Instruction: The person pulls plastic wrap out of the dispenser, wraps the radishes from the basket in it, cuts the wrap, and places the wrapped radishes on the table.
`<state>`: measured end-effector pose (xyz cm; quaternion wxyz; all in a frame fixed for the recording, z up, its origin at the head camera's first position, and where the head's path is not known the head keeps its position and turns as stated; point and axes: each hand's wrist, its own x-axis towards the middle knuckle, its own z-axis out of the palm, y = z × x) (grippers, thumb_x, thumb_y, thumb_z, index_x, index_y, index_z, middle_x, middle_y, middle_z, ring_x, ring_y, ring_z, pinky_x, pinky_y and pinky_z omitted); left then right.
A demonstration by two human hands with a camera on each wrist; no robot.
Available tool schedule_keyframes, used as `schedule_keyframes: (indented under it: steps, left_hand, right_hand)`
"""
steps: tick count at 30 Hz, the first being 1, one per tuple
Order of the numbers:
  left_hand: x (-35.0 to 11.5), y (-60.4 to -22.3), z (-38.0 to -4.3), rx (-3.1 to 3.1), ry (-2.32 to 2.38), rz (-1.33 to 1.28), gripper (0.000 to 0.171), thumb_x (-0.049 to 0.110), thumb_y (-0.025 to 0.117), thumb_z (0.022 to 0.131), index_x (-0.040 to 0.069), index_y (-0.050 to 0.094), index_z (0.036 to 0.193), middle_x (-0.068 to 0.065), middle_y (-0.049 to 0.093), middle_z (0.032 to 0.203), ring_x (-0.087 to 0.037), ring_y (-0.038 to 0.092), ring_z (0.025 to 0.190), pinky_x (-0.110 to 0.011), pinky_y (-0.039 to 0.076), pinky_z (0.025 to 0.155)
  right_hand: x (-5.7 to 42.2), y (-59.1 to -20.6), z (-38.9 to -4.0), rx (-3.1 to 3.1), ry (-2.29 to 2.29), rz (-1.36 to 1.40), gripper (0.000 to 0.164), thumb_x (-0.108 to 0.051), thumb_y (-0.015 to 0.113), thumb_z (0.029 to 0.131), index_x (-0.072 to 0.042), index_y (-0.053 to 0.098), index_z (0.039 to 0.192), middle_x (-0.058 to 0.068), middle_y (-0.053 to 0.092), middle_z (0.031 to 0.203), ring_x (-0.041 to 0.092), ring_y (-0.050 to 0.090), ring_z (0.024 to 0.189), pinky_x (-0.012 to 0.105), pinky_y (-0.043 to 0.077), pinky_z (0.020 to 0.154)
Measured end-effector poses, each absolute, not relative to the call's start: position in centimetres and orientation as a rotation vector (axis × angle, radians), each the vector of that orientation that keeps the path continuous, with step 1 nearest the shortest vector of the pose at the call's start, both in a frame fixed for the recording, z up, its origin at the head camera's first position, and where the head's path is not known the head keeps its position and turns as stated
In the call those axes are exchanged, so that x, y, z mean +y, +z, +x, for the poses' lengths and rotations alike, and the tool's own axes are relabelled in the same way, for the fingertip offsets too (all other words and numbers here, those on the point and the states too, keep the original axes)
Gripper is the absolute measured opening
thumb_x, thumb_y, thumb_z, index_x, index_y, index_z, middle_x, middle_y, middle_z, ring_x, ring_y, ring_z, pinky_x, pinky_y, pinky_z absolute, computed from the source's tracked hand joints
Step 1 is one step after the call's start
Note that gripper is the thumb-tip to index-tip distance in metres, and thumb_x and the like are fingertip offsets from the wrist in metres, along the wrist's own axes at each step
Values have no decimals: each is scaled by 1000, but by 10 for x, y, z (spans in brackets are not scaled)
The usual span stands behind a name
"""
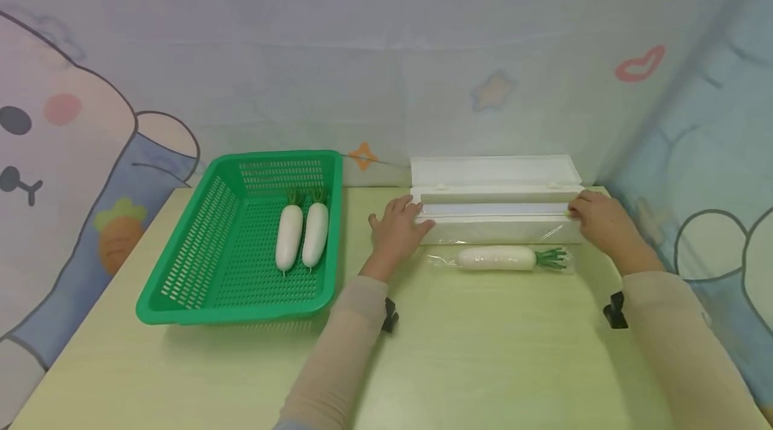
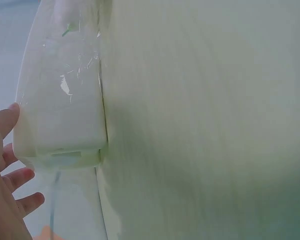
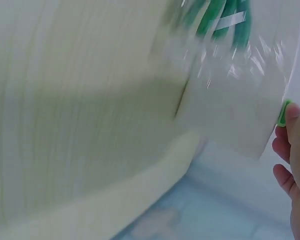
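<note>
Bracing the left end of the white dispenser box (image 1: 501, 231), right of centre in the head frame, the left hand (image 1: 395, 229) is keeping its fingers spread, with the thumb touching the box edge. The right hand (image 1: 610, 225) is pinching a small green slider (image 3: 284, 113) between thumb and fingertip at the box's right end. Clear film (image 3: 230, 92) is hanging over the front face of the box and running toward the radish in front. This film-covered radish (image 1: 496, 258) is lying just below the box in the frame, between the two hands and touched by neither, its green stalks pointing right. Behind the slot, the raised lid (image 1: 495, 170) is standing toward the cloth wall (image 1: 302, 94). At centre left, a green basket (image 1: 241, 315) is holding a left bare radish (image 1: 289, 239) and a right bare radish (image 1: 315, 235), both well apart from the box. Judging by this layout, one radish is nearing the end of its wrapping and two are awaiting film; whether the film is already parting along the slider's track cannot be told. The pale table (image 1: 501, 356) is supporting box and basket.
</note>
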<state>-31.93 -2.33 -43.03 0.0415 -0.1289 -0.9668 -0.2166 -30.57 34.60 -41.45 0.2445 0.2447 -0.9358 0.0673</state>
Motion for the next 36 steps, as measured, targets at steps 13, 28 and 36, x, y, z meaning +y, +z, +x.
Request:
schedule_keyframes:
  steps: [13, 28, 36]
  left_hand:
    - [-22, -430, -317, -2978, -653, -398, 56, 53, 47, 97, 20, 49, 142, -1, 33, 155, -25, 26, 143, -69, 17, 106]
    - [-20, -433, -313, -2874, -881, -376, 45, 42, 54, 97, 17, 57, 133, -8, 39, 149, -31, 29, 139, -64, 22, 106]
    - [-16, -437, -312, -2638, -843, -536, 17, 27, 64, 93, 14, 73, 101, -6, 57, 122, -29, 46, 118, -51, 35, 93]
  right_hand:
    - [388, -413, -294, -2856, 230, 441, 16, 9, 56, 88, 14, 58, 103, 30, 58, 95, 46, 57, 84, 54, 47, 73]
    - [361, -426, -281, -2841, 910, -123, 66, -37, 47, 101, 10, 29, 143, 29, 66, 103, 31, 68, 75, 37, 51, 59]
    - [351, -428, -278, -2651, 1130, -312, 51, -30, 53, 98, 6, 45, 134, 28, 62, 111, -7, 47, 65, 23, 44, 61]
